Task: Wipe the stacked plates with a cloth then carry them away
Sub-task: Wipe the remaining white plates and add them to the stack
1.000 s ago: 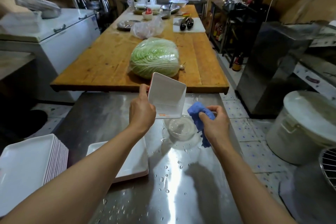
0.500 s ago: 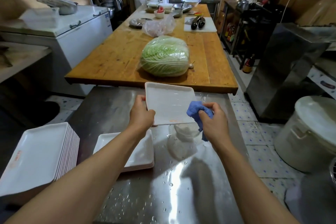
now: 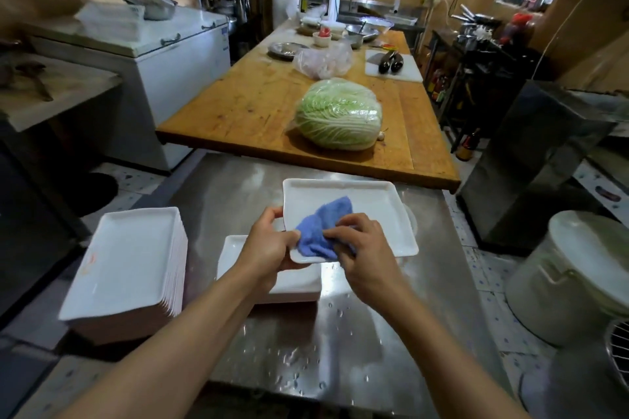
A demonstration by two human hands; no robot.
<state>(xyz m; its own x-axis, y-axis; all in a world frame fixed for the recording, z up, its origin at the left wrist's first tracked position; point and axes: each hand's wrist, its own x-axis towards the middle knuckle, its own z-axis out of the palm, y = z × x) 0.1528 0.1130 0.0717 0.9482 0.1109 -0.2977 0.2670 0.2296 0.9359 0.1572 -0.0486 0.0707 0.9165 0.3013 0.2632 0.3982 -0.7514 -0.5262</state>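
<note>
Above the wet steel counter [image 3: 391, 333] our left hand [image 3: 269, 248] grips the near-left corner of a white rectangular plate [image 3: 371, 207]; our right hand [image 3: 364, 248] presses a bunched blue cloth [image 3: 323, 228] onto it, fingers curled; a tall plate stack [image 3: 126, 265] sits left, a short plate stack [image 3: 299, 282] underneath.

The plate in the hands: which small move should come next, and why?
Probably sweep the blue cloth toward the far right corner of the plate. The right hand presses it only on the near left part, while the left hand grips that edge; the rest looks unwiped.
</note>
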